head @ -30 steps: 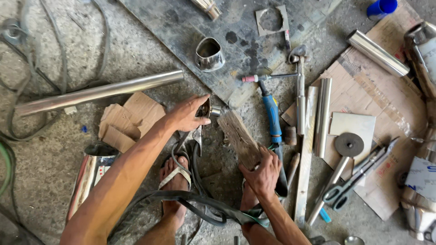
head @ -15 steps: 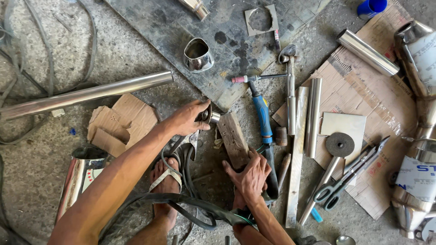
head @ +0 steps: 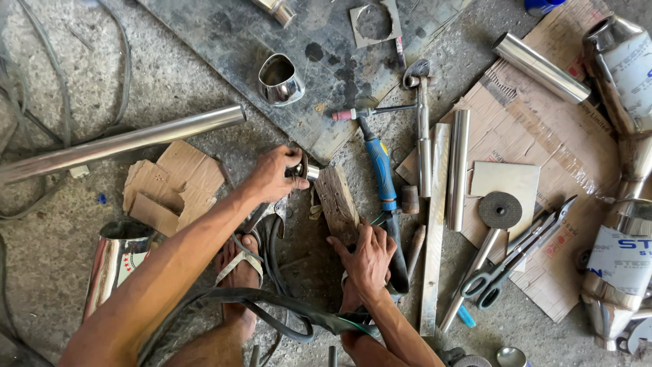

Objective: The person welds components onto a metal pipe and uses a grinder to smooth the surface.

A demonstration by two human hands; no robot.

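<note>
My left hand grips a short shiny metal tube piece and holds it against the far end of a weathered wooden block lying on the concrete floor. My right hand presses down on the near end of that block, fingers spread. A blue-handled welding torch lies just right of the block. My sandalled foot rests between my arms, with black cables looping around it.
A dark steel plate carries a bent shiny tube section. A long steel pipe and cardboard scraps lie left. To the right lie metal strips, a cutting disc, scissors, a square sheet, cardboard and polished exhaust parts.
My left hand has stayed on the small tube piece at the block's far end. My right hand remains on the block's near end; the view shifted slightly.
</note>
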